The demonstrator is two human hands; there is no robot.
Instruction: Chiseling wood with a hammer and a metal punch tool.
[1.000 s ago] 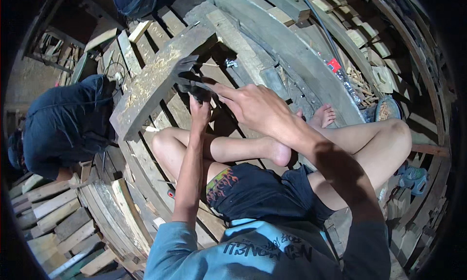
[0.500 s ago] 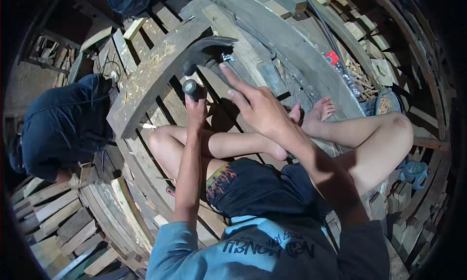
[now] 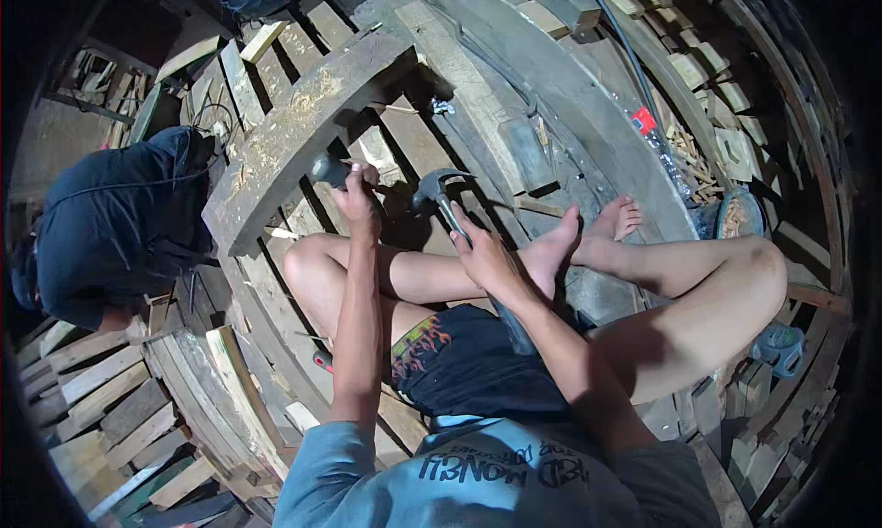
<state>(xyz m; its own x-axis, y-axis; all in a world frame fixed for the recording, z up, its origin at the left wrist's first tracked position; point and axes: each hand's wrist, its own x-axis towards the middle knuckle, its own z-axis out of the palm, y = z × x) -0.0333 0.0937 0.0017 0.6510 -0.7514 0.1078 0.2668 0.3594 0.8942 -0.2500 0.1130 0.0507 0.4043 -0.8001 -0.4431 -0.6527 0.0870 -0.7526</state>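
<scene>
My left hand (image 3: 361,202) is closed on a dark chisel-like tool (image 3: 331,170) with a rounded end, just in front of a thick curved board (image 3: 276,151) strewn with shavings. My right hand (image 3: 487,266) grips the handle of a claw hammer (image 3: 432,190); the hammer head lies a little right of my left hand, over the slatted boards (image 3: 413,133). My bare, bent legs are spread below and around both hands. The tool's working end cannot be made out.
A co-worker in dark clothes (image 3: 124,225) is bent over at the left. Loose boards (image 3: 119,409) lie at lower left. At the right are stacked wood blocks (image 3: 689,69), a red packet (image 3: 643,119), a container of wood bits (image 3: 735,218) and a grey-blue plastic object (image 3: 779,349).
The hammer and my right hand have come down and toward me, away from the curved board. My left hand has moved slightly left, tilting the tool so its rounded end points left.
</scene>
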